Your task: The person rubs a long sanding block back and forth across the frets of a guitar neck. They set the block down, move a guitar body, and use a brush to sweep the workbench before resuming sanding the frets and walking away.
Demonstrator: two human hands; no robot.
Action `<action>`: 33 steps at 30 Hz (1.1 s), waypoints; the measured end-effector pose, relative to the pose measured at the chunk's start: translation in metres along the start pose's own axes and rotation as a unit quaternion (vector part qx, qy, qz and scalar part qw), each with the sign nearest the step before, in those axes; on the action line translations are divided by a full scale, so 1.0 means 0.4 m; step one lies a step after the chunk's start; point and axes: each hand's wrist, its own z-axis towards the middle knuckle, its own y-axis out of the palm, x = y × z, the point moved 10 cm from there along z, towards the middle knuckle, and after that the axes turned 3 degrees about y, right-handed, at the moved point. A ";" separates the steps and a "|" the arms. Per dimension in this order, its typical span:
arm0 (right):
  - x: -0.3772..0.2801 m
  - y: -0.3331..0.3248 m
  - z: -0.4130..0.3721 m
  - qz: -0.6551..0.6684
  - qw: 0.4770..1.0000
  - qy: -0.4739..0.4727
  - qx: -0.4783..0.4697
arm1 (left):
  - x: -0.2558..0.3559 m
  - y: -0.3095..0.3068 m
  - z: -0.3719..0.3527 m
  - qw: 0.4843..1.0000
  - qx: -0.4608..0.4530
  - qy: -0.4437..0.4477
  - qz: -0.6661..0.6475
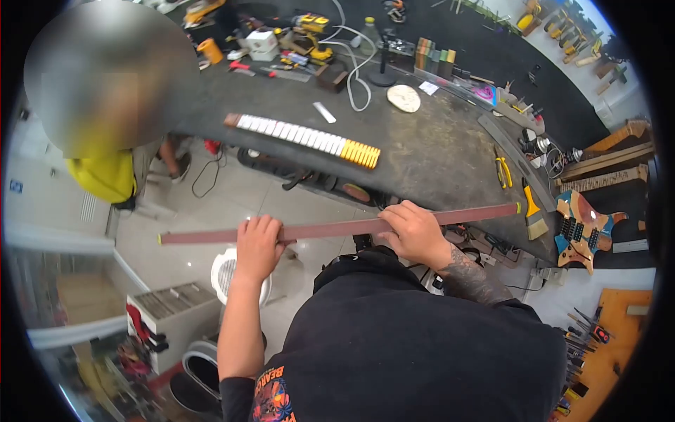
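Observation:
A long reddish-brown bar (pixel 330 229) with yellow-green ends stretches across the view, held in front of my body. My left hand (pixel 259 238) grips it left of its middle, fingers wrapped over the top. My right hand (pixel 413 228) holds it right of the middle, with the thumb below. The bar's right end lies over the edge of the dark workbench (pixel 450 165). Beyond it on the bench sits a strip of white and yellow blocks (pixel 302 139) with a brown end.
A person in a yellow top (pixel 105 172) is at the left. The bench holds yellow-handled pliers (pixel 503 171), a brush (pixel 534 214), a round pale disc (pixel 403 98), a cable and power tools (pixel 313 24). A guitar body (pixel 585 228) lies right; a stool (pixel 225 276) stands below.

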 end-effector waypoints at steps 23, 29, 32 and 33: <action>0.628 0.258 0.419 -0.009 0.976 0.217 -0.025 | -0.311 0.441 0.898 0.972 -0.155 0.174 0.033; 0.639 0.312 0.444 -0.028 0.942 0.307 -0.130 | -0.332 0.491 0.909 0.952 -0.198 0.235 0.005; 0.655 0.326 0.456 -0.026 0.906 0.379 -0.186 | -0.345 0.488 0.911 0.956 -0.191 0.222 -0.015; 0.641 0.321 0.479 -0.029 0.901 0.381 -0.207 | -0.352 0.469 0.903 0.963 -0.165 0.213 -0.026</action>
